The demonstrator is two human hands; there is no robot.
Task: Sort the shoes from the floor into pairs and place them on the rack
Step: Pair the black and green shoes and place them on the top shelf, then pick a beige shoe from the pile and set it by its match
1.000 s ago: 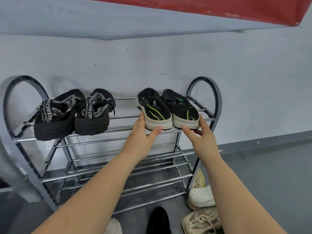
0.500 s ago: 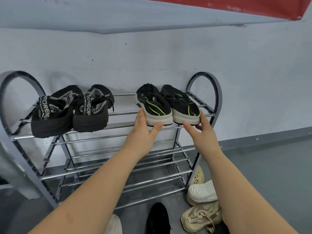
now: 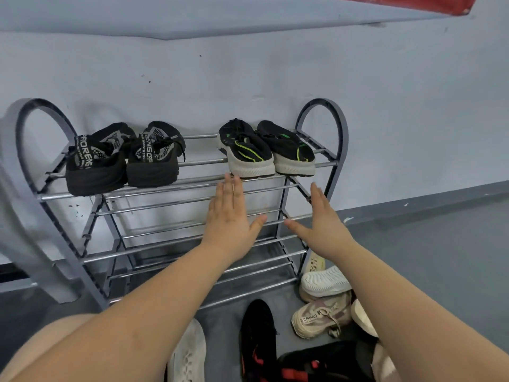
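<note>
Both hands have come off the black-and-green shoes since half a second ago, when I had them against the heels. Now my left hand (image 3: 231,224) hangs flat and spread in front of the rack (image 3: 322,117), fingers (image 3: 230,188) wide and holding nothing, their tips just below the top shelf's front bar. My right hand (image 3: 325,227) is likewise flat with its thumb out, empty, near the rack's right end frame.

On the top shelf the black-and-green shoes (image 3: 264,150) sit side by side at the right end, touching, pale soles facing me. At the left end the black lettered shoes (image 3: 124,158) also sit as a pair, heels toward me. I see nothing on the lower shelves.

On the floor (image 3: 440,257) by the rack's right foot lie a white shoe (image 3: 325,281) and a beige laced shoe (image 3: 319,319), close together. Nearer me I see a black shoe with red trim (image 3: 257,337), a white knit shoe (image 3: 190,354) partly behind my left forearm, and another black-and-red shoe (image 3: 325,362) at the bottom edge.
</note>
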